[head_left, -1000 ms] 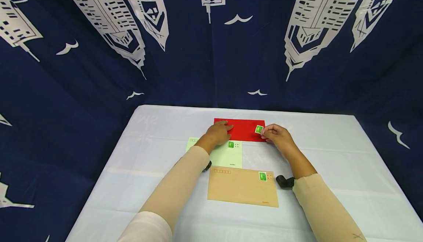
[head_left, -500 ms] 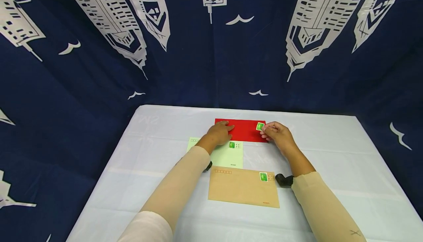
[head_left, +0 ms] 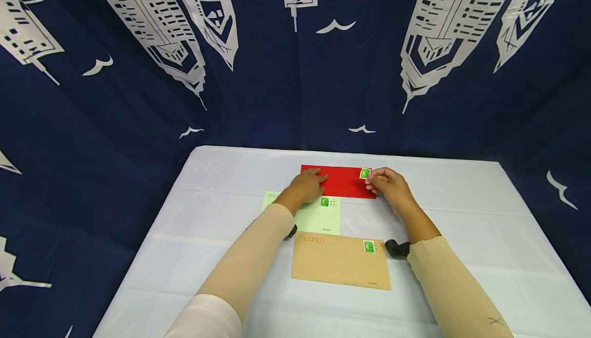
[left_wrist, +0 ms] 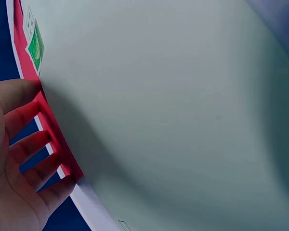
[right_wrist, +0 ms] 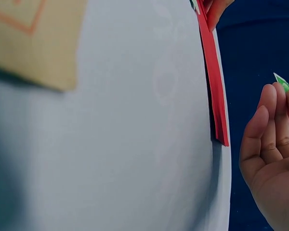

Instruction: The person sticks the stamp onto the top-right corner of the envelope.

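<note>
A red envelope (head_left: pixel 343 186) lies at the back of the white table. On its left part rests my left hand (head_left: pixel 308 185), fingers spread and pressing it down; the left wrist view shows those fingertips along the red paper. My right hand (head_left: pixel 388 184) pinches a green stamp (head_left: pixel 365 173) with a white border between thumb and fingers, over the envelope's top right corner. In the right wrist view the stamp (right_wrist: pixel 283 83) sticks out at the fingertips, above the red envelope (right_wrist: pixel 214 86).
A pale green envelope (head_left: pixel 318 217) with a green stamp lies partly under the left forearm. Nearer the front is a brown envelope (head_left: pixel 339 263), also stamped at top right. Behind the white table (head_left: pixel 221 184) hangs a dark blue cloth (head_left: pixel 295 97) with white building prints.
My right hand has shifted the stamp slightly up and to the right, toward the red envelope's top right corner. The left hand stays in place on the envelope.
</note>
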`<state>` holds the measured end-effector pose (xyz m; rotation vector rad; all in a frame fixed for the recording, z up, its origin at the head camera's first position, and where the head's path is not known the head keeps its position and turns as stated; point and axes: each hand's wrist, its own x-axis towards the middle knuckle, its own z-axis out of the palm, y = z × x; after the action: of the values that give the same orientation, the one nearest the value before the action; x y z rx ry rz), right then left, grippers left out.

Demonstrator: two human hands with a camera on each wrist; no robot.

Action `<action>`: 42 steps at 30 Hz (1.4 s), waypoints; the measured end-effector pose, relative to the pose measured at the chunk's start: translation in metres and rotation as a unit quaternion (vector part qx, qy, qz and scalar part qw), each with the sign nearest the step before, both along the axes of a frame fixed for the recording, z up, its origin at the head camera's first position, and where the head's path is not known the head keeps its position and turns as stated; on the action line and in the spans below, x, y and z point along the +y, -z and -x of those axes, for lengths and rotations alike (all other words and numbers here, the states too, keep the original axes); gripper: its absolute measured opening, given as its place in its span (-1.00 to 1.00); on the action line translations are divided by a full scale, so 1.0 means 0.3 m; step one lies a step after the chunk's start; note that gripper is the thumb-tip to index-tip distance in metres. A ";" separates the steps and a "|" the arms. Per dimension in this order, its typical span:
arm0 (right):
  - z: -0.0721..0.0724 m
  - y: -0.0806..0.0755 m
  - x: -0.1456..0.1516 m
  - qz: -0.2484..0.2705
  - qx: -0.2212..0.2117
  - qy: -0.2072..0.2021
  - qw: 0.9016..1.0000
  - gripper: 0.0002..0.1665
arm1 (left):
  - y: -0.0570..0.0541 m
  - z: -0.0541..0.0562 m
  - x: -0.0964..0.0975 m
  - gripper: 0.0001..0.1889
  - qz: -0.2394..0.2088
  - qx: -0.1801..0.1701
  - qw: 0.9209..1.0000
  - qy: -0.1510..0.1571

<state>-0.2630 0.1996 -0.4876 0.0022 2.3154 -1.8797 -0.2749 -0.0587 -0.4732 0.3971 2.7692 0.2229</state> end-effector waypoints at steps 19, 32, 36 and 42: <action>0.037 0.018 -0.007 -0.021 -0.014 0.018 1.000 -0.71 | -0.010 -0.006 0.000 -0.42 0.008 0.002 1.000 0.003; 0.068 0.033 -0.011 -0.063 -0.018 0.024 0.998 -0.70 | -0.015 -0.008 -0.003 -0.41 0.011 -0.002 1.000 0.007; 0.071 0.039 -0.010 -0.071 -0.013 0.012 0.997 -0.69 | -0.015 -0.007 -0.005 -0.41 0.005 -0.009 1.000 0.008; 0.084 0.046 -0.013 -0.093 -0.021 -0.003 0.995 -0.73 | -0.013 -0.006 -0.008 -0.41 0.004 -0.009 1.000 0.009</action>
<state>-0.2882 0.1958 -0.5012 0.0570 2.4477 -1.6384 -0.2731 -0.0611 -0.4693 0.4155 2.7460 0.2106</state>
